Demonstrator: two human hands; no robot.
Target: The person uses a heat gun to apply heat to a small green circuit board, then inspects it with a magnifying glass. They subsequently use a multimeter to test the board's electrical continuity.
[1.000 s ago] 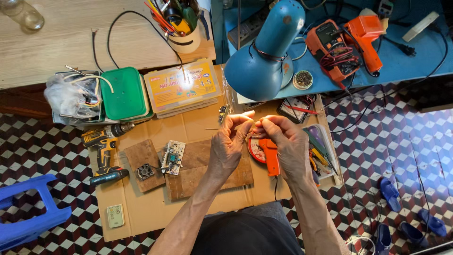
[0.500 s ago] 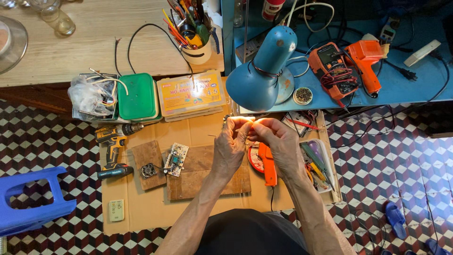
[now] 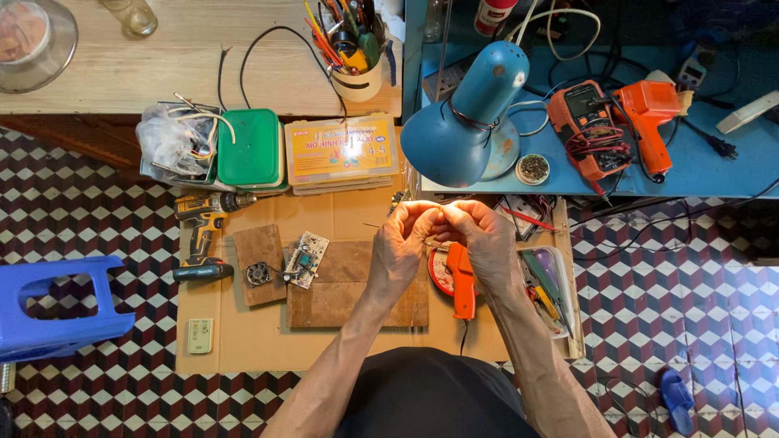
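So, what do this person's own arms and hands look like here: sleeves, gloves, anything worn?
Both forearms are bare to the frame's lower edge, with no sleeves in view. The left hand and right hand are ungloved, and no watch, ring or wristband shows. A dark garment covers the body between the arms.

Both forearms reach forward and angle inward, bare. Left hand (image 3: 399,247) and right hand (image 3: 485,243) meet at the fingertips, fingers curled in a pinch grip, knuckles up. Wrists slightly bent, hands touching.
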